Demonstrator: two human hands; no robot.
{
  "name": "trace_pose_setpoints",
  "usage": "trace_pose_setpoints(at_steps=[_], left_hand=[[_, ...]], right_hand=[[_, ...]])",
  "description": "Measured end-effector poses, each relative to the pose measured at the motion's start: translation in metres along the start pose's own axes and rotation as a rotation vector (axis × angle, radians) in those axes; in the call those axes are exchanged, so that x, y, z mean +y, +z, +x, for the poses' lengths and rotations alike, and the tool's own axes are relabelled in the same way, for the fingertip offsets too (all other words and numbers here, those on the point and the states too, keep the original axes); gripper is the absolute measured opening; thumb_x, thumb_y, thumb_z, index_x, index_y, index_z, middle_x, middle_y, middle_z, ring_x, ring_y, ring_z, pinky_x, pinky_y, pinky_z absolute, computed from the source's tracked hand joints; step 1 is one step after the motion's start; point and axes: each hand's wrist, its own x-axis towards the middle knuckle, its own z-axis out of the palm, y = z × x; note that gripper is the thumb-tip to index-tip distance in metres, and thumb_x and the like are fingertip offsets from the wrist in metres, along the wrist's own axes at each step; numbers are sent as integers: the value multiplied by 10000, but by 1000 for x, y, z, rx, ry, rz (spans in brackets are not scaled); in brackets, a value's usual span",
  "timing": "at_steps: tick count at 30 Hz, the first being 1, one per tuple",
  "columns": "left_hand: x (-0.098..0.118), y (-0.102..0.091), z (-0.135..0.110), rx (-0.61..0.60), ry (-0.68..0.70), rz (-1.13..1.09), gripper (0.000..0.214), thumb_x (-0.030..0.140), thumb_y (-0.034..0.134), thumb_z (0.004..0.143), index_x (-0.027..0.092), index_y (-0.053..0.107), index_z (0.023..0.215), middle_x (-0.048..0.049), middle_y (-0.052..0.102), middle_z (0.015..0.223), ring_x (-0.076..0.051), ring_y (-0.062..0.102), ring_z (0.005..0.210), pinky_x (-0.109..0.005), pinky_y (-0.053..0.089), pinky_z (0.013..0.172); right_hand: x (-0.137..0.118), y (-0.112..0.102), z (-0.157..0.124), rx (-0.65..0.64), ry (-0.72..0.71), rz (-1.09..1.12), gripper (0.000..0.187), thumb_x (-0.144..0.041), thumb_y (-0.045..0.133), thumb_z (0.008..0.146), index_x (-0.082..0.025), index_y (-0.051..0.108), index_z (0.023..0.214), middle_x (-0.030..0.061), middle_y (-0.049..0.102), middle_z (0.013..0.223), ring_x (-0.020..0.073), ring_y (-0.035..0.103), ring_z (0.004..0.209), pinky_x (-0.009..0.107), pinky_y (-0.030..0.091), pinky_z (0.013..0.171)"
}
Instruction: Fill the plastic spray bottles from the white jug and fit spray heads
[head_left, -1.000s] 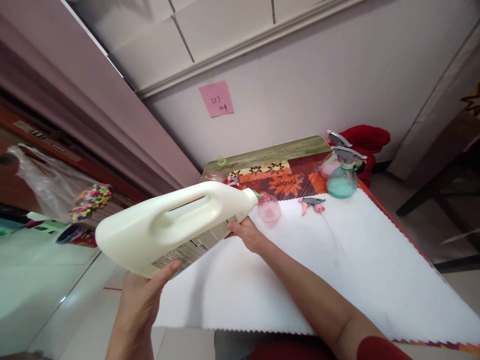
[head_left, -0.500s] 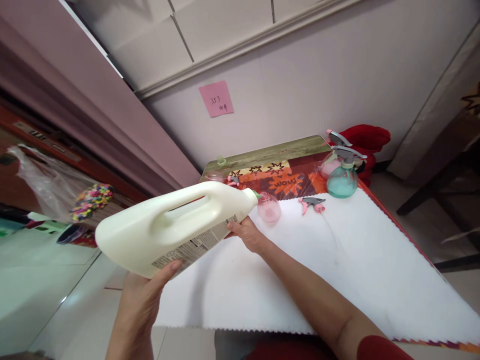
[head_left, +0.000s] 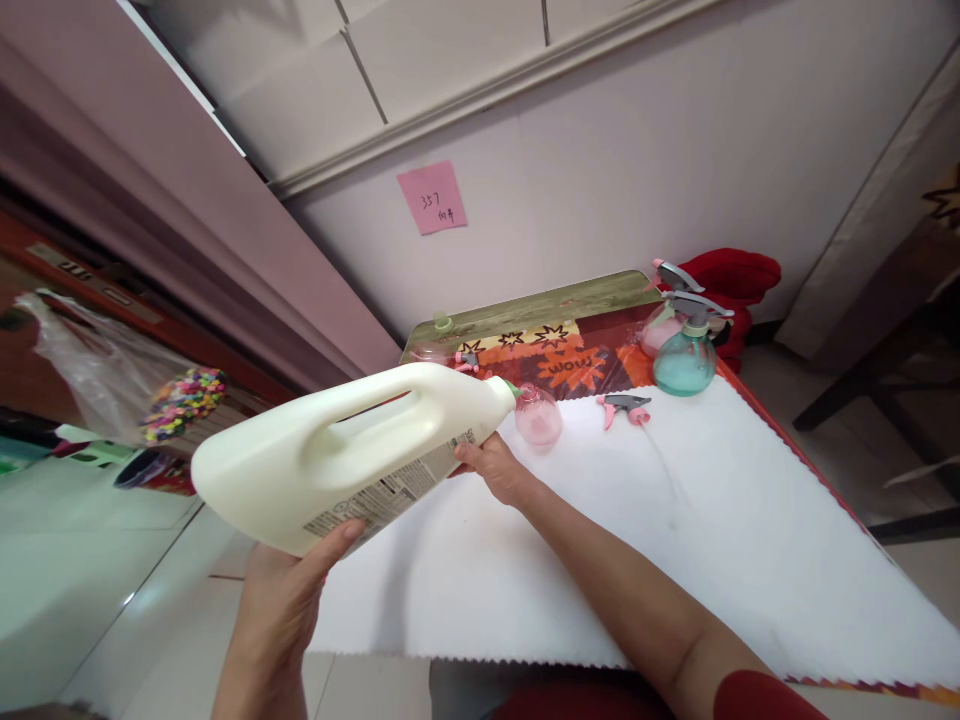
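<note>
I hold a big cream-white jug (head_left: pixel 352 450) with a handle, tipped on its side, its spout touching the mouth of a small pink round bottle (head_left: pixel 538 417). My left hand (head_left: pixel 289 590) grips the jug's base from below. Under the jug's neck, my right hand (head_left: pixel 496 467) is closed around it. The pink bottle stands without its sprayer on a white cloth (head_left: pixel 637 560).
A loose pink and grey trigger sprayer (head_left: pixel 624 406) lies on the cloth. A teal spray bottle (head_left: pixel 684 360) and a pink one (head_left: pixel 660 325) stand at the table's far right. A pink sticky note (head_left: pixel 432 198) is on the wall. A red object (head_left: pixel 731 275) lies behind the table.
</note>
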Motion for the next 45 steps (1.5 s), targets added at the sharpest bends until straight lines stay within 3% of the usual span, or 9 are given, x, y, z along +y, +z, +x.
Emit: trace_pose_setpoints(at_steps=[15,45], left_hand=[[-2,-1,2,-9,7,2,806,390,969,559,177,729,1298,-123,802,1134,-358,734,1116,-418,620,959],[0,1,0,-5,20,16,741,386,962,566,172,753,1244,-114,811,1070,-355,750,1061,-444,621,958]], right_hand=[[0,0,0,0,2,10,756,-626,924,580,-216,676,1165,68,773,1071,250,727,965,346,625,721],[-3,0,0,5,7,21,737,-610,934,575,-219,688,1150,71,773,1099,258,727,995,342,630,715]])
